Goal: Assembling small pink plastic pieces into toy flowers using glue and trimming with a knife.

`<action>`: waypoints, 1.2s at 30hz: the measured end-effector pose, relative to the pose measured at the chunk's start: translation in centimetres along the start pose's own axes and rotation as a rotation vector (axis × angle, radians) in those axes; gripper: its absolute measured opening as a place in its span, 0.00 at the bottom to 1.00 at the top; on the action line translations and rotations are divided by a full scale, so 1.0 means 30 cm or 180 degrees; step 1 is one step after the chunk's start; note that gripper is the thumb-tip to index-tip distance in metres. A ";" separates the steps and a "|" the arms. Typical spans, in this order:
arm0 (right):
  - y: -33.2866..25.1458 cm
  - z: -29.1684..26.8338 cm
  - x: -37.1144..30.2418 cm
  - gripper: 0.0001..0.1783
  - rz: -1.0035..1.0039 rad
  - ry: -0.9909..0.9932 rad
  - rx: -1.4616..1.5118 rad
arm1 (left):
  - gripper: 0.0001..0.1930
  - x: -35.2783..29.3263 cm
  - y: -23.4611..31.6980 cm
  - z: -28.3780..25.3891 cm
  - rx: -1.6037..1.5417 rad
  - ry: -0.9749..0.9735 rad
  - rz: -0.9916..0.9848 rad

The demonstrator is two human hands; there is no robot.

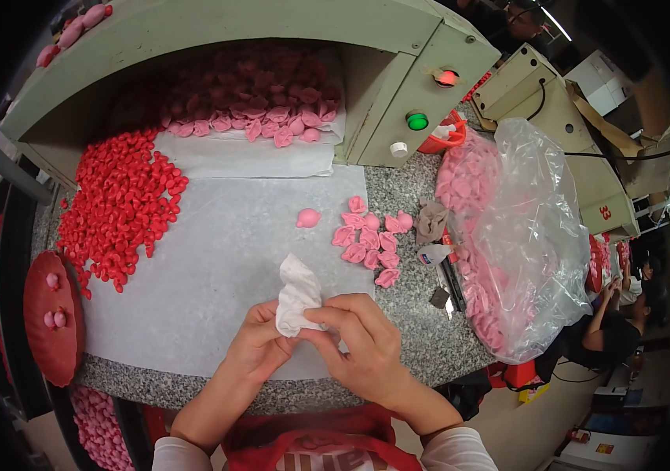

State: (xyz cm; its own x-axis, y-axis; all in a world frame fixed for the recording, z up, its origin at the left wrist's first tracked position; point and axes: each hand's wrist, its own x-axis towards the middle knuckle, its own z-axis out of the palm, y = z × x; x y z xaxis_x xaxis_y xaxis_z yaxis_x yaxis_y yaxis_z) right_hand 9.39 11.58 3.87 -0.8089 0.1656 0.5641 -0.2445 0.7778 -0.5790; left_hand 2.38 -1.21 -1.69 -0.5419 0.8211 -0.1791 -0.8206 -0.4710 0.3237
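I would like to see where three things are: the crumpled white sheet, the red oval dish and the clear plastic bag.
crumpled white sheet (pixel 297 292): head view, its middle
red oval dish (pixel 52 353): head view, bare inner surface
clear plastic bag (pixel 535 243): head view, its loose middle

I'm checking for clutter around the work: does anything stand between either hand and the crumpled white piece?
Nothing visible does: the left hand and right hand both touch the crumpled white piece directly. The loose pink pieces lie beyond, apart from both hands.
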 end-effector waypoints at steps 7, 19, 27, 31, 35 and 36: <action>0.016 -0.007 -0.037 0.13 0.0428 -0.0421 0.0045 | 0.17 0.000 0.008 0.009 0.0660 0.0058 0.0154; 0.153 -0.159 0.094 0.13 0.0596 0.1521 -0.0318 | 0.20 -0.006 0.007 0.037 0.0690 -0.0093 0.0098; 0.176 -0.210 -0.131 0.11 0.1231 0.0635 -0.1218 | 0.19 -0.003 -0.002 0.026 0.0617 -0.0100 0.0070; 0.252 -0.236 -0.203 0.10 0.1362 0.0315 -0.2599 | 0.20 0.005 -0.017 0.027 0.0664 -0.0077 0.0162; 0.320 -0.251 -0.254 0.10 0.1816 0.0252 -0.2249 | 0.21 0.005 -0.018 0.048 0.0757 -0.0148 0.0146; 0.321 -0.255 -0.249 0.10 0.1835 0.0210 -0.2279 | 0.22 0.002 -0.018 0.046 0.0958 -0.0152 0.0101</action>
State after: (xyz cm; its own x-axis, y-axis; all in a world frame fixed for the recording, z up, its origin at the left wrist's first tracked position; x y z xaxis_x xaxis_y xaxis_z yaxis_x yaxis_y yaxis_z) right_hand 17.16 22.46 -1.41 -0.6653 0.6612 0.3466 0.5940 0.7501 -0.2907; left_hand 3.04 -0.46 -0.59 -0.5514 0.8251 -0.1231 -0.7090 -0.3857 0.5904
